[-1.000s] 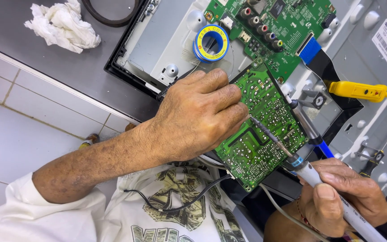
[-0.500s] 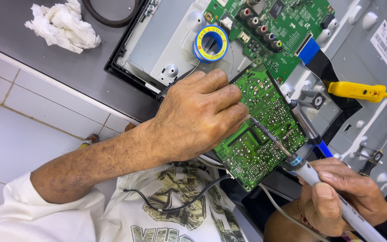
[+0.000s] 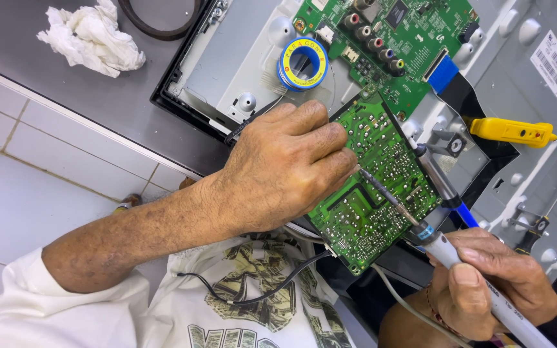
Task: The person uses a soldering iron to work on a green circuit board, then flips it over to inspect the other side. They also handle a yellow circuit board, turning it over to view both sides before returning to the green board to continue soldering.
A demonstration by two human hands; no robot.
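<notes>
Hands (image 3: 285,164) on board (image 3: 381,187), iron (image 3: 446,248).

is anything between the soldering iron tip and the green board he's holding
Nothing visible. The soldering iron in the right hand has its tip right at the solder side of the board, close to the fingertips of the left hand, which holds the board's edge. Those fingers sit beside the tip, not across its path.

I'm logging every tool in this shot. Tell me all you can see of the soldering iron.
The soldering iron has a pale barrel, a blue collar and a thin dark metal shaft. The right hand grips the barrel like a pen. It slants up-left, tip at the green circuit board, close to the left hand; actual contact is unclear.
</notes>
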